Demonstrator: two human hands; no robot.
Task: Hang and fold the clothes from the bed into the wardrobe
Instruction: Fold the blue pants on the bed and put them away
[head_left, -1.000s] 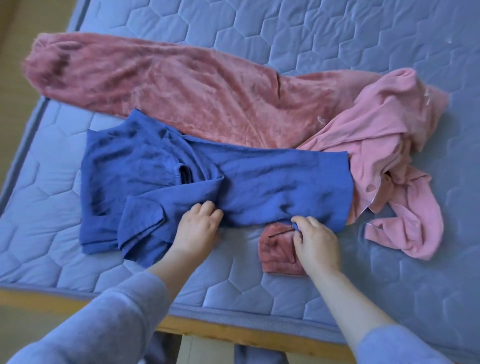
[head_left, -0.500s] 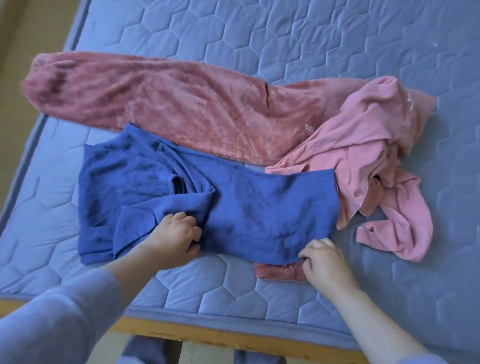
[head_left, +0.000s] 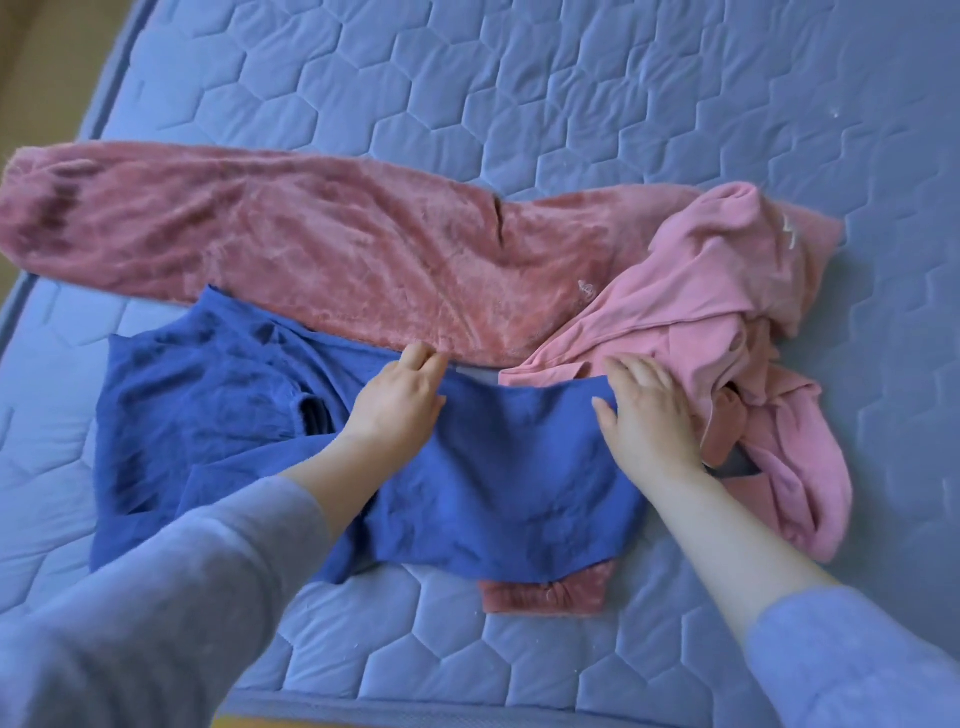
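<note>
With left hand (head_left: 400, 395) and right hand (head_left: 644, 415) laid flat, unclenched, the blue garment (head_left: 509, 478) is pressed; its edges should be aligned before creasing.

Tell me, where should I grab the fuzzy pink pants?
Probably the cuffed end of the fuzzy pink pants, from the left: it lies flat and uncovered, while the right end sits under the light pink shirt and the blue shirt covers the other leg.
</note>
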